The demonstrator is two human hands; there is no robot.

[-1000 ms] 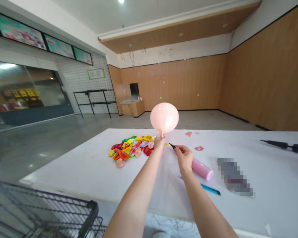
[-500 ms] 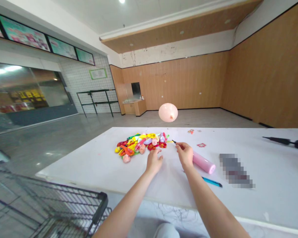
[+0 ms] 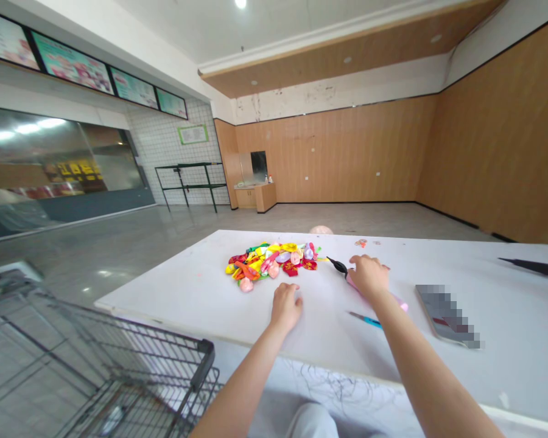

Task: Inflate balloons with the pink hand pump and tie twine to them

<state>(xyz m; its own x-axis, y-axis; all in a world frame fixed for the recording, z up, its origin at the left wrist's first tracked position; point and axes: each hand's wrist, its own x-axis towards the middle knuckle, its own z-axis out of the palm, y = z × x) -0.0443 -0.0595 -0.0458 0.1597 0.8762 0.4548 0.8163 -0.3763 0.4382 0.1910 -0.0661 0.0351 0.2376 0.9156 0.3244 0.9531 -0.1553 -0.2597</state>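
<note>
A pink balloon pump (image 3: 356, 286) with a black nozzle lies on the white table. My right hand (image 3: 369, 278) is over its middle, hiding part of it, with fingers bent and apart; nothing shows in them. My left hand (image 3: 285, 307) hovers low or rests just in front of a pile of colourful uninflated balloons (image 3: 265, 261). Its fingers are loosely curled, the thumb apart, and it holds nothing. Beyond the table's far edge, only the top of an inflated pale pink balloon (image 3: 321, 230) shows. A blue craft knife (image 3: 368, 320) lies nearer me, partly behind my right forearm.
To the right lies a phone (image 3: 442, 313), partly blurred out. A second pump's black nozzle (image 3: 530, 266) enters from the right edge. Small orange-red pieces (image 3: 360, 243) sit near the far edge. A wire shopping cart (image 3: 164, 365) stands against the table at lower left.
The pink balloon has dropped from above the table to behind its far edge. My right hand has left the pump's nozzle and moved right, now covering the spot of a red cutout. My left hand stays nearby.
</note>
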